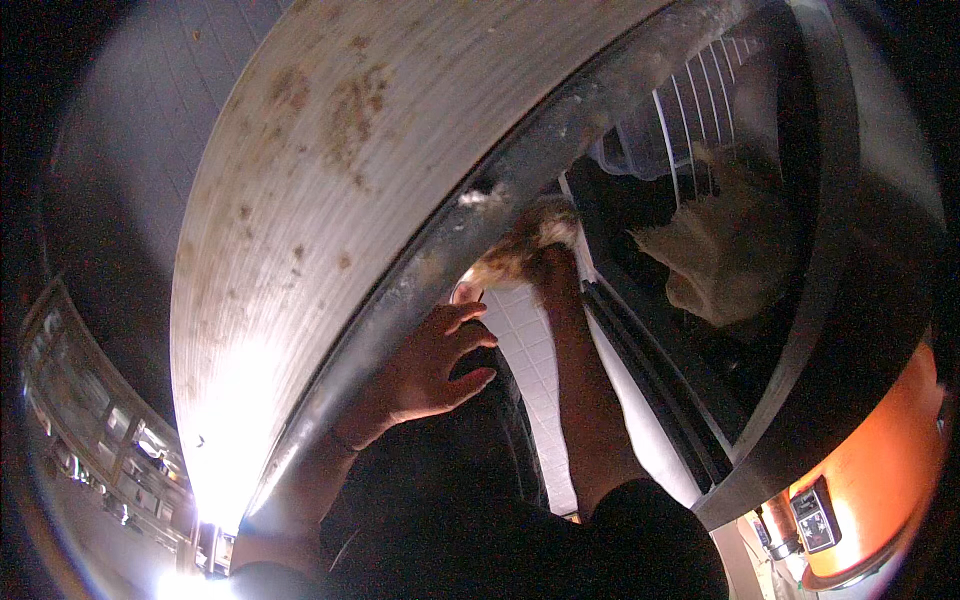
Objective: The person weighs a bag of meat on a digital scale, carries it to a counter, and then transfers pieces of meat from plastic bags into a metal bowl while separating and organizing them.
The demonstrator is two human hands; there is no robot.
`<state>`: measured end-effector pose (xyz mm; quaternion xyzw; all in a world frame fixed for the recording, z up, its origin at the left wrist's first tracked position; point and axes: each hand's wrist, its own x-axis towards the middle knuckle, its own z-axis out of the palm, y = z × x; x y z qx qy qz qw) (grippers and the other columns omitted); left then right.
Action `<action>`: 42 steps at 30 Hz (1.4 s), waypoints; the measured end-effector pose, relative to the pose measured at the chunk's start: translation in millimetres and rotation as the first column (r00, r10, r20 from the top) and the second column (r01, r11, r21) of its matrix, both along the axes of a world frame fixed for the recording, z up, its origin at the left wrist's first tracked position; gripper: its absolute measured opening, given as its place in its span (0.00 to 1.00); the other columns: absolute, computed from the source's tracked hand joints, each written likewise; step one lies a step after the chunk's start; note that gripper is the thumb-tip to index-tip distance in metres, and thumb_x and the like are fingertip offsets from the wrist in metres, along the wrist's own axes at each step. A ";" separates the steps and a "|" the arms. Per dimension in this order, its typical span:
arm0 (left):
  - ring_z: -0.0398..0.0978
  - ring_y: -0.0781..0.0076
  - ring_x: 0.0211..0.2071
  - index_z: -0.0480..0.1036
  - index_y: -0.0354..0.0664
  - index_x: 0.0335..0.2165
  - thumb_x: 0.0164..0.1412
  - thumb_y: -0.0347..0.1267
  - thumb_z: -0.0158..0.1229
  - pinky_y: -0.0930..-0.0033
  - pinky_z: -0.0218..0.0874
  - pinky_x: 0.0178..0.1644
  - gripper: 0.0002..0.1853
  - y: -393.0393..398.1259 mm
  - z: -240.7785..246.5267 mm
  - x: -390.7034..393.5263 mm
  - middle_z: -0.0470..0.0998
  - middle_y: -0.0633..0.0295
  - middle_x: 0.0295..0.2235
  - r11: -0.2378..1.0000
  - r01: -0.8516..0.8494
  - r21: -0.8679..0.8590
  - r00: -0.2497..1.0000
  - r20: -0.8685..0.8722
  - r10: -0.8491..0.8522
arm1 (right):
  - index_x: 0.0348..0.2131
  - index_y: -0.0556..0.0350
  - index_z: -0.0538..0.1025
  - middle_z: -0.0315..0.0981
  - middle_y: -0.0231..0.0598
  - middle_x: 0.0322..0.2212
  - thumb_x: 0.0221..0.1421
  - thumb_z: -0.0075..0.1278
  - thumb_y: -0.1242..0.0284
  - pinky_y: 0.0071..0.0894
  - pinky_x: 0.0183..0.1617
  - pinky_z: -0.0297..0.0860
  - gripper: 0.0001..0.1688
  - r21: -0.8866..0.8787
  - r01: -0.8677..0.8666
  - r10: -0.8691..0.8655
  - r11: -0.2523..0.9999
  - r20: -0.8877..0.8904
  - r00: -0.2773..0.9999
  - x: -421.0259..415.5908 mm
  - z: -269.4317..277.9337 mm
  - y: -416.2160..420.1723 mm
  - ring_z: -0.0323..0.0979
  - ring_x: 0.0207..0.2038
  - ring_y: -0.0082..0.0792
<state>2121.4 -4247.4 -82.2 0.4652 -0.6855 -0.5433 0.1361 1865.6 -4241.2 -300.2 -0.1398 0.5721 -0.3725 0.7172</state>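
Note:
Upper centre, a blurred brown and whitish item (517,251) that looks furry or fibrous lies against the dark edge strip (450,244) of a brushed metal panel. My right hand (553,270) is raised to it and appears closed on it, though the fingers are mostly in shadow. Just below the item's pinkish left end is my left hand (439,364), fingers curved and apart, with nothing seen between them. Whether its fingertips touch that end cannot be told. The broad metal panel (315,187) has brown stains and a bright glare low down.
To the right, a dark cabinet-like space has a white wire rack (697,112), a clear plastic container (630,154) and a crumpled tan item (724,262). An orange appliance (874,465) with a small control panel stands lower right. Framed panes (105,397) are at the left.

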 end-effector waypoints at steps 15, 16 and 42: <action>0.69 0.57 0.45 0.70 0.44 0.39 0.49 0.37 0.61 0.60 0.62 0.49 0.17 0.6 -13.1 16.7 0.71 0.57 0.43 0.996 0.074 0.054 0.997 0.029 -0.075 | 0.49 0.56 0.65 0.64 0.41 0.46 0.49 0.51 0.59 0.43 0.47 0.67 0.31 0.002 0.038 -0.038 0.999 -0.085 0.996 -158.1 -96.1 -130.1 0.64 0.48 0.41; 0.69 0.57 0.45 0.70 0.44 0.39 0.49 0.37 0.61 0.60 0.62 0.49 0.17 1.9 -13.9 17.7 0.71 0.57 0.43 0.995 0.077 0.060 0.996 0.032 -0.079 | 0.49 0.56 0.65 0.64 0.41 0.47 0.49 0.51 0.59 0.44 0.48 0.67 0.31 0.001 0.056 -0.056 0.998 -0.055 0.997 -153.1 -92.1 -134.0 0.64 0.48 0.41; 0.70 0.58 0.45 0.71 0.44 0.39 0.50 0.34 0.61 0.62 0.62 0.49 0.16 10.4 -28.1 18.5 0.71 0.57 0.42 0.995 -0.012 0.096 0.998 0.064 0.006 | 0.50 0.58 0.65 0.63 0.46 0.48 0.55 0.44 0.59 0.42 0.47 0.65 0.28 -0.319 -0.282 -0.260 0.905 -0.939 0.227 -167.1 -121.2 -243.4 0.66 0.45 0.44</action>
